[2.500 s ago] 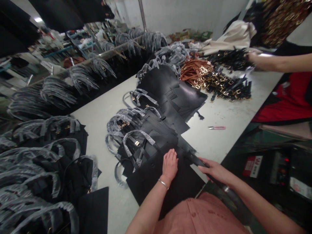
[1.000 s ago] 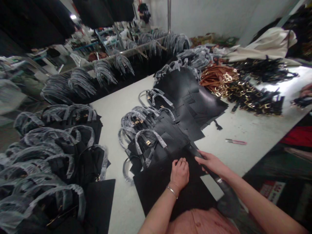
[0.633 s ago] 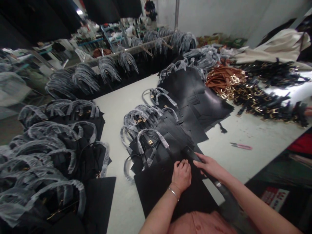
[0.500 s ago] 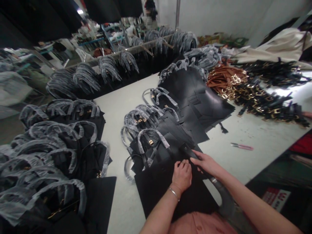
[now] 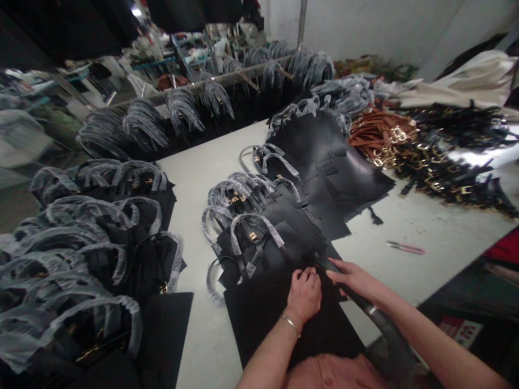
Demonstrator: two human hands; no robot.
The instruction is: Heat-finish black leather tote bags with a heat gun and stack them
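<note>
A flat black panel (image 5: pixel 259 319) lies in front of me at the near edge of the table. My left hand (image 5: pixel 304 294), with a bracelet on its wrist, rests on it with the fingers curled in; whatever they grip is hidden. Close by on the right, my right hand (image 5: pixel 352 278) is closed around a black strap (image 5: pixel 359 301). The strap's far end lies on the panel's upper right part, and it runs down past my forearm, with a small metal piece on it. Beyond my hands are stacked black bag panels (image 5: pixel 279 221) with plastic-wrapped handles (image 5: pixel 257 219).
Black bag pieces with wrapped handles (image 5: pixel 109 254) crowd the left. Brown straps (image 5: pixel 381 129) and black buckled straps (image 5: pixel 438 167) are heaped at back right. Pink-handled snips (image 5: pixel 406 247) lie on the white table (image 5: pixel 373 254). Wrapped handles (image 5: pixel 182 108) hang along a rail behind.
My right hand has shifted slightly right and down, with the strap in it. My left hand stays nearly in place on the panel. The whole view has tilted a little.
</note>
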